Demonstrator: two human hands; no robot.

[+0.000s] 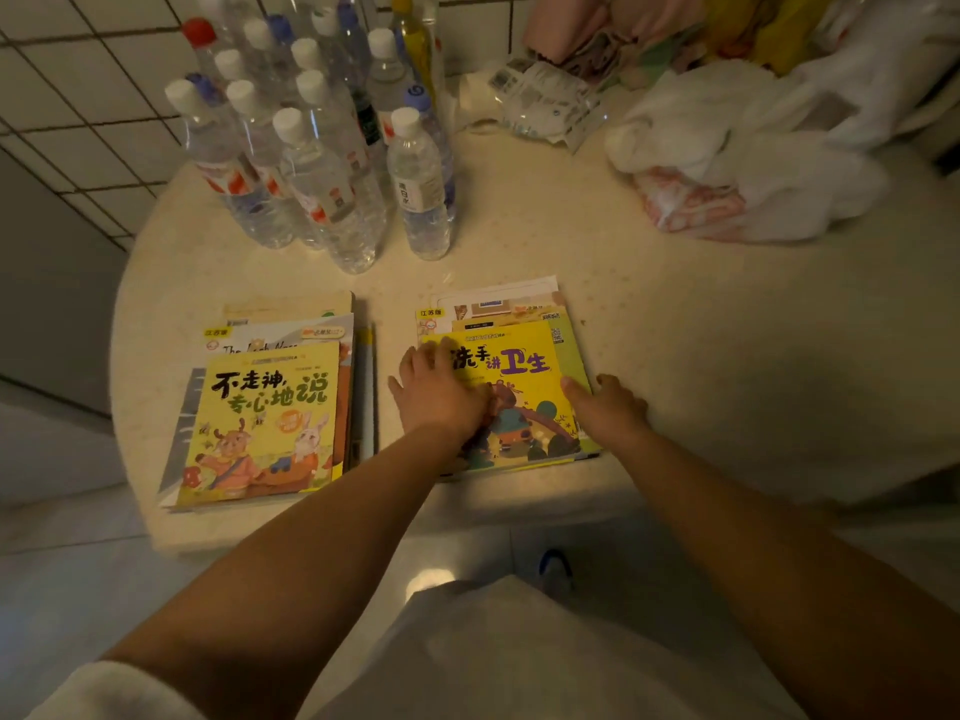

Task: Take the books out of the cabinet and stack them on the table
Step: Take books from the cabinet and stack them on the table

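A round cream table (519,236) stands against a white tiled wall (78,96), with pale floor below its near edge.

Head view: two stacks of books lie side by side near the table's front edge, apart from each other. The left stack (270,407) is topped by a yellow picture book showing cartoon animals; several larger books stick out from under it at the back and sides. The right stack (511,376) is topped by another yellow book with purple and black title characters, and more books show beyond its far edge. The left hand (441,392) lies flat on the left part of that top book – fingers spread and straight, pressing down. The right hand (608,405) rests at the stack's right edge, its thumb on the cover; whether the curled fingers grip the edge I cannot tell.

Behind the stacks a cluster of clear plastic bottles (322,148) stands at the table's back left – mostly white caps, one red. A white plastic bag (748,163) and a clear packet (540,103) lie at the back right.
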